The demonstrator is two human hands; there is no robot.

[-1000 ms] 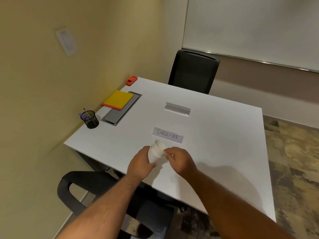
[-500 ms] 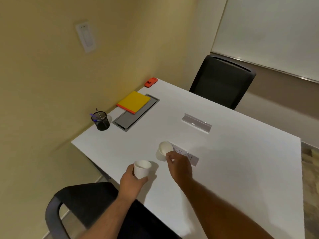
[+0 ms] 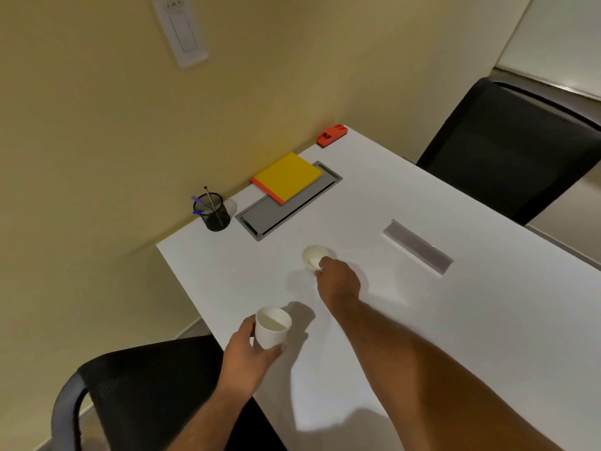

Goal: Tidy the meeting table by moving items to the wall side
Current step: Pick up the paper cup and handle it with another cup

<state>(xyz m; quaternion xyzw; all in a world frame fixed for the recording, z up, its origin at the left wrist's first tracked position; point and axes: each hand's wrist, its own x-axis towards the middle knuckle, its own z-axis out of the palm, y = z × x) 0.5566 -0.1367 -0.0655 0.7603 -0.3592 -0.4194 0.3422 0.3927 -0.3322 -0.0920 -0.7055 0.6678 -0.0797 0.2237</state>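
Observation:
My left hand (image 3: 248, 354) grips a white paper cup (image 3: 271, 327) upright near the table's front left edge. A second white paper cup (image 3: 313, 255) is held by its rim in my right hand (image 3: 338, 281), further out over the white table (image 3: 455, 320). Along the yellow wall sit a black mesh pen holder (image 3: 213, 213) with pens, a yellow notebook (image 3: 287, 177) lying partly on a grey cable hatch (image 3: 286, 206), and a red stapler (image 3: 331, 135). A grey sign holder (image 3: 418, 246) lies to the right of my right hand. The CHECK-IN card is hidden.
A black chair (image 3: 514, 148) stands at the table's far side, another black chair (image 3: 140, 385) at the near left corner. A white wall plate (image 3: 180, 29) hangs on the yellow wall. A whiteboard ledge shows at the top right.
The two stacked cups were pulled apart, one in each hand. My right hand carried its cup forward toward the wall side while my left hand stayed near the edge. The camera turned left.

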